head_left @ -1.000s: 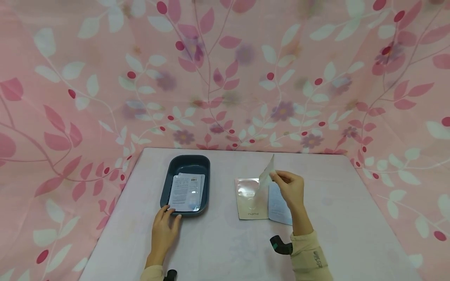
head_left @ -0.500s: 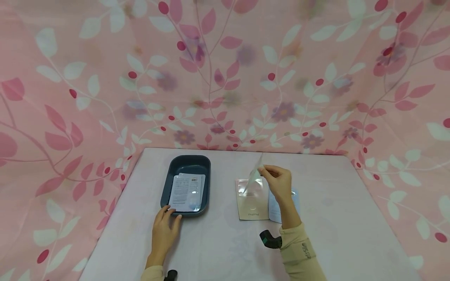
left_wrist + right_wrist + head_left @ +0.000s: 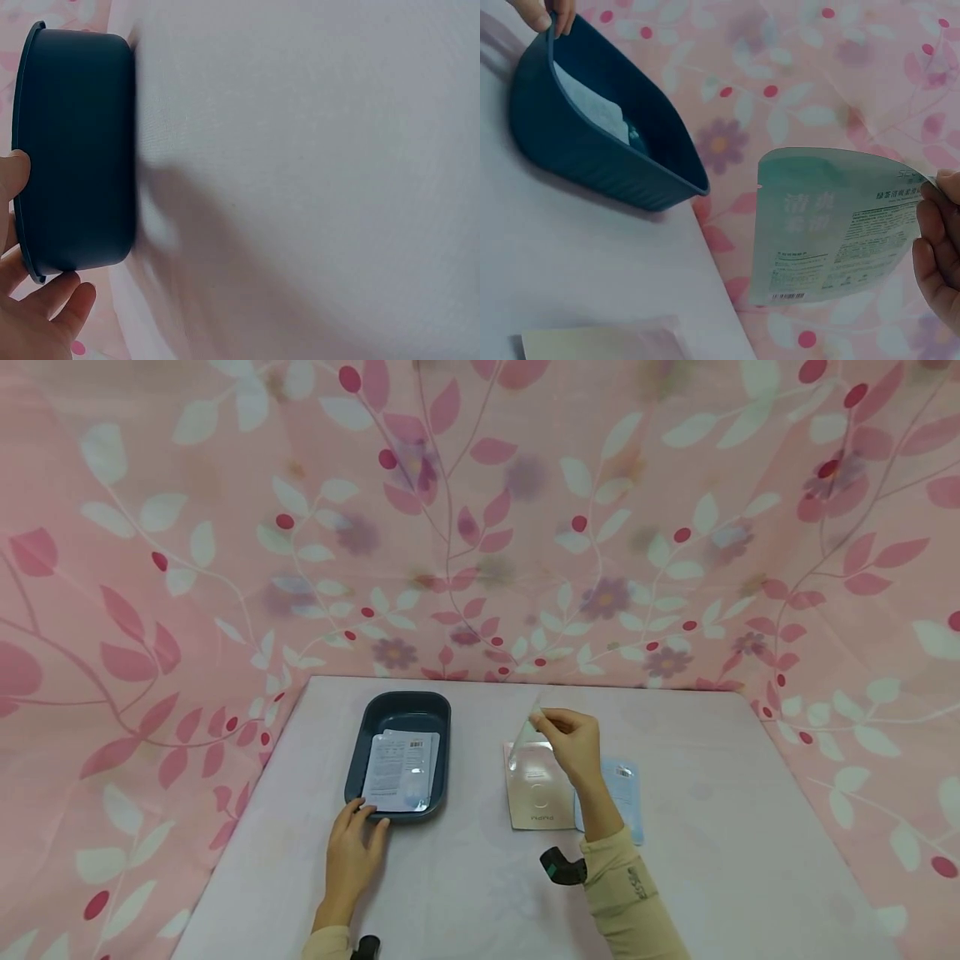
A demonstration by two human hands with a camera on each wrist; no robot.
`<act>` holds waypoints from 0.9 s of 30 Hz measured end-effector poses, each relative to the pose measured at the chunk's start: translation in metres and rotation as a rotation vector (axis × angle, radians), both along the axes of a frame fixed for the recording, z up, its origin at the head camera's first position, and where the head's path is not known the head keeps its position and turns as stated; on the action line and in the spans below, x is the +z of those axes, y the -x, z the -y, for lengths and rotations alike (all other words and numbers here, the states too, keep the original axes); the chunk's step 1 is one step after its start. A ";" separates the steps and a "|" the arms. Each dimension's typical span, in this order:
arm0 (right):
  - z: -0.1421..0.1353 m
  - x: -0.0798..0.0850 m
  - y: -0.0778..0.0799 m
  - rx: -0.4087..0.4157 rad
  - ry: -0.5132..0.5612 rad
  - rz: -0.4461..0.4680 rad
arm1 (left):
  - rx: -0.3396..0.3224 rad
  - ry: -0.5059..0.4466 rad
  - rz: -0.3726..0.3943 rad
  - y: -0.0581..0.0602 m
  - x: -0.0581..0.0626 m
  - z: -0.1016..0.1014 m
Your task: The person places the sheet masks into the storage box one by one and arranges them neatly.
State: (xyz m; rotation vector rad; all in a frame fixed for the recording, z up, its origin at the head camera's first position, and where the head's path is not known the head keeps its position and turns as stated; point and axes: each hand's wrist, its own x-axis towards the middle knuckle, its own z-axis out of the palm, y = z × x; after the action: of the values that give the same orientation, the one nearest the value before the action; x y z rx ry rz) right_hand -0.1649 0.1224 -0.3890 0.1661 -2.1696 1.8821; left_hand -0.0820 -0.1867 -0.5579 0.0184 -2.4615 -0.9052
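Observation:
My left hand holds the near left corner of a dark blue plastic tray, its thumb at the rim and its fingers round the corner. Inside the tray lie flat white printed packets. Raised over the table, my right hand pinches one edge of a pale green foil packet covered in small print. It is seen nearly edge-on in the head view. Below that hand a cream-and-pink packet lies flat, beside a light blue packet that my wrist partly covers.
A white cloth covers the table. Behind it hangs a pink leaf-patterned curtain. A black wrist camera juts from my right sleeve.
My right hand has moved left, carrying the green packet from above the blue packet to over the cream one. More of the blue packet shows. The left hand stays at the tray.

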 end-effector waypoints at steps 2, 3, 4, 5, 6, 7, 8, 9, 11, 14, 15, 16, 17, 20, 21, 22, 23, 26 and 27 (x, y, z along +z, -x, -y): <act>0.004 0.003 -0.001 0.006 -0.014 0.007 | -0.002 -0.001 0.006 0.000 -0.001 0.000; 0.006 0.003 0.000 0.012 -0.015 0.014 | -0.003 -0.004 0.007 0.000 -0.001 0.000; 0.008 0.004 0.000 0.019 -0.021 0.018 | -0.004 -0.006 0.006 0.000 -0.001 0.000; 0.010 0.004 0.000 0.027 -0.023 0.021 | -0.005 -0.007 0.005 0.000 -0.001 0.000; 0.012 0.005 0.000 0.035 -0.028 0.025 | -0.006 -0.007 0.005 0.000 -0.001 0.000; 0.014 0.006 0.000 0.044 -0.026 0.026 | -0.006 -0.008 0.003 0.000 0.000 0.000; 0.016 0.006 0.001 0.051 -0.022 0.028 | -0.007 -0.008 -0.001 0.000 0.000 -0.001; 0.018 0.007 0.001 0.056 -0.019 0.026 | -0.007 -0.007 -0.003 0.000 0.000 -0.001; 0.021 0.008 0.001 0.070 -0.024 0.021 | -0.009 -0.005 -0.009 0.000 0.000 -0.001; 0.027 0.009 0.002 0.087 -0.026 0.008 | -0.011 -0.001 -0.016 0.000 0.000 -0.001; 0.030 0.009 0.003 0.093 -0.031 0.003 | -0.010 0.001 -0.018 0.000 0.000 -0.001; 0.032 0.009 0.003 0.098 -0.031 0.003 | -0.009 0.002 -0.020 0.000 0.000 -0.001; 0.034 0.009 0.004 0.100 -0.026 0.003 | -0.009 0.002 -0.023 0.000 0.000 -0.001; 0.042 0.010 0.005 0.106 -0.019 0.004 | -0.008 0.002 -0.025 0.000 0.000 0.000; 0.045 0.010 0.005 0.105 -0.015 0.004 | -0.008 0.001 -0.023 0.000 0.001 0.000; 0.047 0.011 0.006 0.107 -0.010 0.004 | -0.009 0.000 -0.022 0.000 0.001 0.000; 0.050 0.011 0.006 0.108 -0.008 0.002 | -0.009 0.000 -0.019 0.000 0.001 0.000; 0.059 0.013 0.006 0.114 -0.002 -0.016 | -0.006 -0.001 -0.008 0.000 0.001 0.000; 0.062 0.013 0.006 0.114 -0.002 -0.025 | -0.006 -0.002 -0.007 0.000 0.002 0.000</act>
State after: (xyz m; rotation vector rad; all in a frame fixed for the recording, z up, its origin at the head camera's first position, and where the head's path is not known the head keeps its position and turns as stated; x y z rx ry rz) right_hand -0.1709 0.0607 -0.3756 0.3179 -2.1880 1.9276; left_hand -0.0822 -0.1867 -0.5562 0.0089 -2.4554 -0.9091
